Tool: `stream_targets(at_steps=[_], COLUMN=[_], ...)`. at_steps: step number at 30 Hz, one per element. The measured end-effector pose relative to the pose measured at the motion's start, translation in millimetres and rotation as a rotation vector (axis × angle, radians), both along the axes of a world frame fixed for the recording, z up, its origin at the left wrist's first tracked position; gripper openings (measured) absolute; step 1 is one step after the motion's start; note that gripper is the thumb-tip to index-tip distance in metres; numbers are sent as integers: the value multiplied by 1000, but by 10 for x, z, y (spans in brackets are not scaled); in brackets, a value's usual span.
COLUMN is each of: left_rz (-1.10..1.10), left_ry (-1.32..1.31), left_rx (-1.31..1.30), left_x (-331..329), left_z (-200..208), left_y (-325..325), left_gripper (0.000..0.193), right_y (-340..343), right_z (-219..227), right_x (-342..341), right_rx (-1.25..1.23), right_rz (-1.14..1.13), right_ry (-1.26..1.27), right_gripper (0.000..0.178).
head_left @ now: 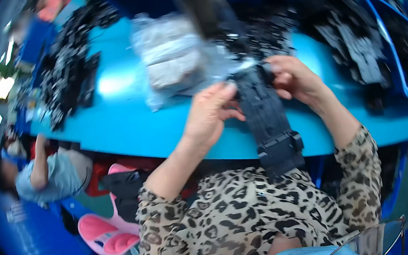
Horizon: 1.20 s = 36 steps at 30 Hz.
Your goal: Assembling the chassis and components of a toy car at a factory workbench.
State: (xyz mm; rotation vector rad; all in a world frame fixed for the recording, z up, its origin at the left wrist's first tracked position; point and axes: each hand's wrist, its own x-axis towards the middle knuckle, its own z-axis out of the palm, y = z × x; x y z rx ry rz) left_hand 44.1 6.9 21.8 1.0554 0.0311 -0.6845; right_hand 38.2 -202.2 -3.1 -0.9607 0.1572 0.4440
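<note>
Pinches a long black plastic part (265,111) right of centre in the grip of left hand (210,110) and right hand (299,77), apparently unfinished, with black pieces (65,68) remaining upper left on the worktop (126,122).

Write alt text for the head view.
A person's left hand and right hand grip a long black part at the near edge of a blue table. A plastic-wrapped bundle lies left of it; a co-worker is further left.
</note>
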Motion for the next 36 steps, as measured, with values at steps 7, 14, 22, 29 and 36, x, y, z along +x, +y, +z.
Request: stream_targets(at_steps=[7, 14, 22, 29, 36], left_rz=[211, 843, 1110, 1284, 1213], left_ry=[-4, -126, -249, -459, -349], left_rx=[-127, -230, -186, -379, -230], left_x=[-162, 229, 1001, 1708, 1742], left_z=[-43, -45, -150, 219, 231], left_y=[710, 1736, 2700, 3187, 3092], left_gripper=[17, 14, 22, 20, 25], right_y=[22, 29, 102, 115, 178], right_z=[11, -20, 8, 2, 31], right_x=[-87, -79, -39, -65, -67], right_rx=[-126, -162, -163, -161, -199], right_rz=[-35, -93, -138, -170, -162], right_ry=[-57, -24, -31, -2, -9], right_gripper=[30, 26, 21, 20, 22])
